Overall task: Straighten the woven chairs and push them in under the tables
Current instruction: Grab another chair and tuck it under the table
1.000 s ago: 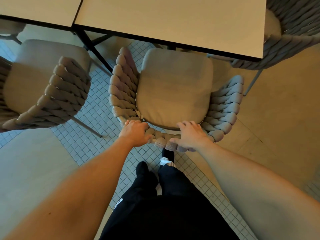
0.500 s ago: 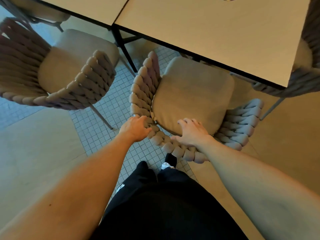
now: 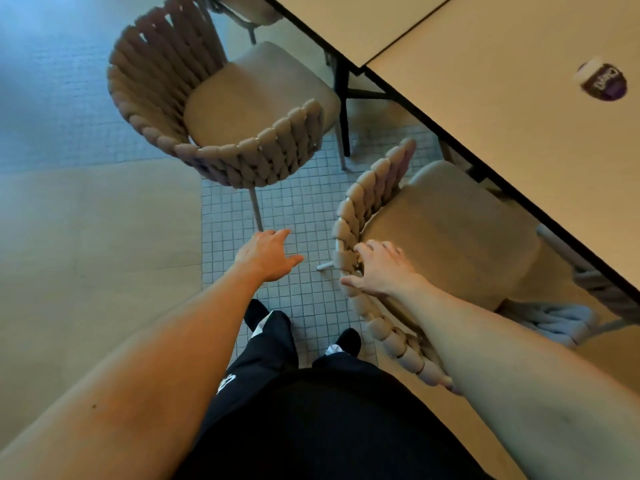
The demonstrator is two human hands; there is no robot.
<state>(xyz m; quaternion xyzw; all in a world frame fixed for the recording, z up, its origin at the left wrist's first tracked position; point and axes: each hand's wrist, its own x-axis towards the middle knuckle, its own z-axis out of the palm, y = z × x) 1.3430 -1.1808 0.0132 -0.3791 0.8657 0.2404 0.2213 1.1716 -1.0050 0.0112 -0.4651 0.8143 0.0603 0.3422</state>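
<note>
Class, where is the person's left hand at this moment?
In the head view, the left hand hovers open over the tiled floor, holding nothing, between the two woven chairs, just left of the right hand.

Both bare forearms reach forward and down from the bottom corners of the view, converging toward the middle. The left hand [image 3: 268,255] hangs free in the air, palm down, fingers straight and loosely spread, thumb pointing to the right, touching nothing. The right hand [image 3: 379,268] lies a little lower and to the right, wrist bent, fingers curled over the rim beneath it with the thumb stretched out to the left.
</note>
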